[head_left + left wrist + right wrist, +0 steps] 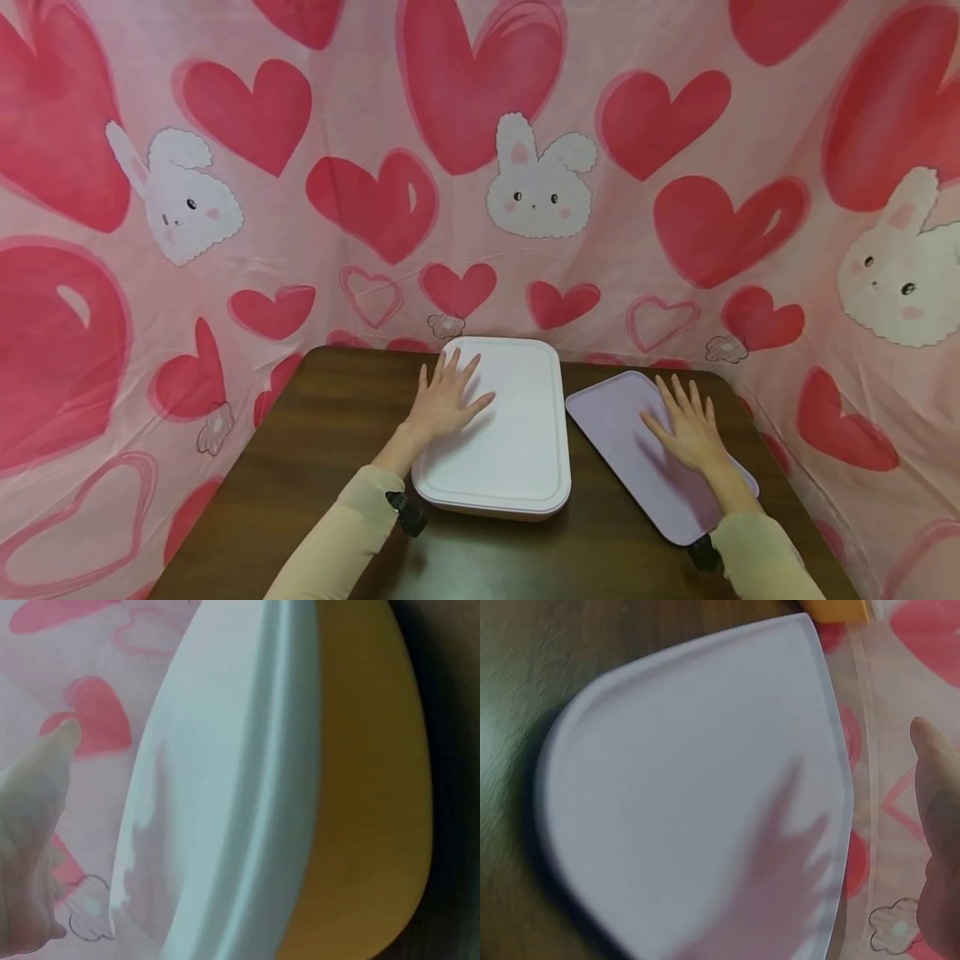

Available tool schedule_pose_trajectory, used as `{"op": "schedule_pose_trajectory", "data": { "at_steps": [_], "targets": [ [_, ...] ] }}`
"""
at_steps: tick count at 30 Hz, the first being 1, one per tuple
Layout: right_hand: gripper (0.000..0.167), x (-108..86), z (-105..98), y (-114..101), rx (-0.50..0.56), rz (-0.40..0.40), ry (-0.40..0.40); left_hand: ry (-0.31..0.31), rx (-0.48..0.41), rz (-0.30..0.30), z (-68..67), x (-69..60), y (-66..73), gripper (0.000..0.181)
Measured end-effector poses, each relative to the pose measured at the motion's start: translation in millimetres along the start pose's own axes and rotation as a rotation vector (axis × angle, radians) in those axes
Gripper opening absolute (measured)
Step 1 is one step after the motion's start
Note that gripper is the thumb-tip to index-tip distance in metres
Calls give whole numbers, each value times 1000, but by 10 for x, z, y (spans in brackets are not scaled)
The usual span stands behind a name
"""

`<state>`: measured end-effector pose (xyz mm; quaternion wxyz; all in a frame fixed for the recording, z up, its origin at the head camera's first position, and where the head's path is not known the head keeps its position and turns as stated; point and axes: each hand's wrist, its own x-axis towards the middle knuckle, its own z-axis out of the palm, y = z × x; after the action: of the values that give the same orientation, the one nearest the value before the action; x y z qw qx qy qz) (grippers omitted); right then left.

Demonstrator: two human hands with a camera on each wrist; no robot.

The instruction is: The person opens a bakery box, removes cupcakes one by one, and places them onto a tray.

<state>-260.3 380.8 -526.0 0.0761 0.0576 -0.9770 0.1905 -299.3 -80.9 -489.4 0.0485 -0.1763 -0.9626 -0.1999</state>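
Observation:
A lidded box with a white lid (517, 425) lies lengthwise near the middle of the table. In the left wrist view its side wall (367, 780) looks yellow-orange under the pale lid rim. Over the lid's left part my left hand (442, 406) is spread, fingers straight, with a shadow beneath it. To the right lies a shallow lilac tray (630, 442), turned at an angle. My right hand (692, 433) is spread above the tray's right side. Its shadow falls on the tray in the right wrist view, apart from the hand. Neither hand holds anything.
Both things sit on a dark brown wooden table (330, 433) with rounded far corners. A pink cloth (465, 233) with hearts and rabbits hangs behind and along the sides of the table. Dark bands (407, 512) show at the wrists, by the light sleeves.

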Motion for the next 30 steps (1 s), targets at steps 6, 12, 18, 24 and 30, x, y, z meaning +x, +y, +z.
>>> {"op": "schedule_pose_trajectory", "data": {
  "at_steps": [6, 12, 18, 24, 30],
  "targets": [
    [91, -114, 18, 131, -2, 14, -5, -12, -1, 34, 69, -47, 161, 84],
    [91, -184, 5, 232, -3, 23, -16, -22, -1, 99, 143, -51, 388, 85],
    [92, -240, -22, 304, -15, 40, -33, -49, 33, 163, 264, -19, 651, 84],
    [91, -285, -22, 362, -8, 64, -67, -83, 123, 227, 443, -49, 964, 84],
    [93, -312, 28, 384, -11, 100, -109, -65, 284, 305, 656, -67, 1276, 83]
  ]
}}
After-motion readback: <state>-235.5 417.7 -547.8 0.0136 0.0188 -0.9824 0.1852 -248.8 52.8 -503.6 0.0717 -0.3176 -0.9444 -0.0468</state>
